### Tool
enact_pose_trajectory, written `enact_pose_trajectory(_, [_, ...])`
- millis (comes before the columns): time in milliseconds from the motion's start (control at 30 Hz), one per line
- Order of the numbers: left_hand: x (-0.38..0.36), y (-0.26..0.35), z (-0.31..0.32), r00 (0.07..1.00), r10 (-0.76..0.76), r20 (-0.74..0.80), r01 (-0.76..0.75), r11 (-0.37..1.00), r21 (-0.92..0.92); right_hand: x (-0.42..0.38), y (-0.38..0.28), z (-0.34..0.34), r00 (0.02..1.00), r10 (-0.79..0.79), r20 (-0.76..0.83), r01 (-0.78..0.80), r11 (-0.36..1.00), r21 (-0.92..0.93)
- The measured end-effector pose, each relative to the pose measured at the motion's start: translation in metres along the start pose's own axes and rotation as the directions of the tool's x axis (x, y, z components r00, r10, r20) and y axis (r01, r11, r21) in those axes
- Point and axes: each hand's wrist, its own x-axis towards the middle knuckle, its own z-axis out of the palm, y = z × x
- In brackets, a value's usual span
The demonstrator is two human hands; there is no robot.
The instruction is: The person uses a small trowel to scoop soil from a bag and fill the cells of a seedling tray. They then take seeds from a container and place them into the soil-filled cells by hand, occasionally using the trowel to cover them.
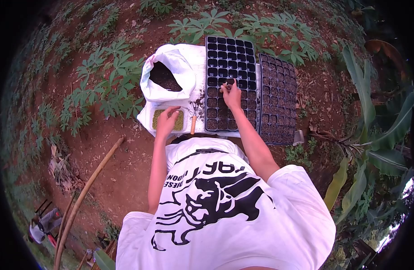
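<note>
My left hand (168,120) hangs over a clear plastic tub (185,121) of small green seeds (158,122), its fingers apart and nothing visible in them. Above a black seedling tray (208,67), my right hand (232,95) is closed with its fingertips pointing away from me. Something dark, with a tan bit beside it, shows at those fingertips; I cannot tell what it is. Cells in the tray's near half hold dark soil, while the far cells are bare black plastic. Between my hands lies a small hand rake (193,123) with a wooden handle, its tines away from me.
An open white sack (185,85) of dark soil (164,77) stands behind the tub. A second seedling tray (277,99), filled with soil, lies at the right. Loose soil dots the white cover (198,63). Leafy plants (110,74) surround the work surface; a person (45,225) is far left.
</note>
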Motion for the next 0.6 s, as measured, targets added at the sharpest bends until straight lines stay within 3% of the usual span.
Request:
enact_pose_trajectory(167, [-0.004, 0.002, -0.001, 0.999, 0.041, -0.013, -0.04, 0.997, 0.071, -0.002, 0.0, 0.005, 0.999, -0.01, -0.045, 0.013, 0.998, 0.054])
enact_pose_trajectory(300, [-0.006, 0.002, 0.0, 1.0, 0.001, -0.005, -0.001, 1.0, 0.005, -0.002, 0.006, -0.001, 0.998, -0.035, -0.051, 0.037, 0.999, 0.035])
enact_pose_trajectory(333, [-0.004, 0.004, 0.0, 1.0, 0.004, -0.013, -0.004, 1.0, 0.003, 0.0, 0.009, 0.001, 0.989, -0.052, -0.135, 0.061, 0.996, 0.064])
enact_pose_trajectory(433, [-0.009, 0.0, 0.0, 1.0, -0.016, -0.017, 0.016, 1.0, 0.003, -0.002, 0.011, -0.01, 0.997, -0.006, -0.08, 0.007, 1.0, 0.01])
enact_pose_trajectory(600, [-0.001, 0.007, 0.001, 1.0, -0.016, -0.009, 0.017, 0.998, 0.055, -0.007, 0.014, -0.015, 0.994, -0.037, -0.102, 0.044, 0.997, 0.065])
